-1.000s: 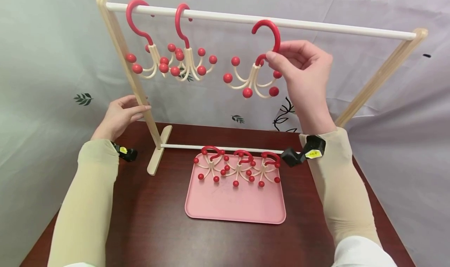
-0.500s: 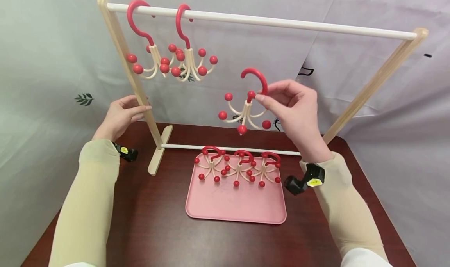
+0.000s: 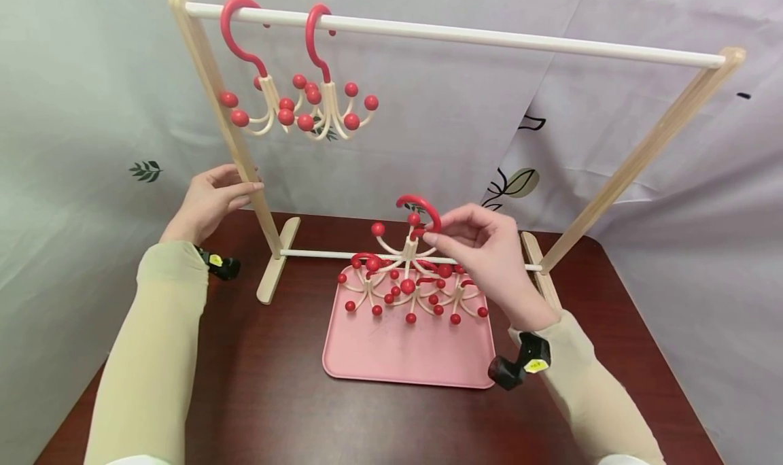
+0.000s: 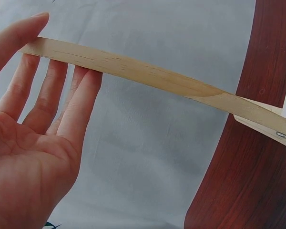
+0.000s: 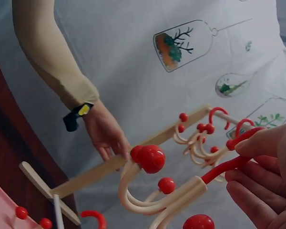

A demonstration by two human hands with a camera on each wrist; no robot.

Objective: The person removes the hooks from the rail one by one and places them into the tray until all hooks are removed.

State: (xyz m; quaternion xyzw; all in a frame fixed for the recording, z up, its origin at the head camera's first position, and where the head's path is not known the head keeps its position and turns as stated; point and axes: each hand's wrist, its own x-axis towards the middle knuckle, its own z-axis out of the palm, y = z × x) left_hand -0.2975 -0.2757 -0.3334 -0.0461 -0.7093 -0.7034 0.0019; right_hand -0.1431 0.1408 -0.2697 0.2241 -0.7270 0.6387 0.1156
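Note:
My right hand (image 3: 486,251) pinches the red hook of a small hanger (image 3: 410,249) with pale curved arms tipped by red balls. That hanger is upright, just above and behind the pink tray (image 3: 404,363), and overlaps three similar hangers lying there in the head view. At the left, my left hand (image 3: 208,203) holds the wooden post (image 3: 261,210) of a rack. In the left wrist view, the thumb is on one edge of the post and the fingertips are against the other. Two like hangers, a left one (image 3: 267,88) and a right one (image 3: 329,98), hang from the white top rod (image 3: 489,37).
The rack's right post (image 3: 642,145) slopes down to a foot (image 3: 534,254) on the dark red wooden table (image 3: 263,376). A white lower rod (image 3: 318,254) runs behind the tray. Patterned pale cloth (image 3: 453,111) hangs behind the rack.
My right hand has moved down and left from the top rod to just above the tray, with the hanger still pinched by its hook. The left hand stays on the post.

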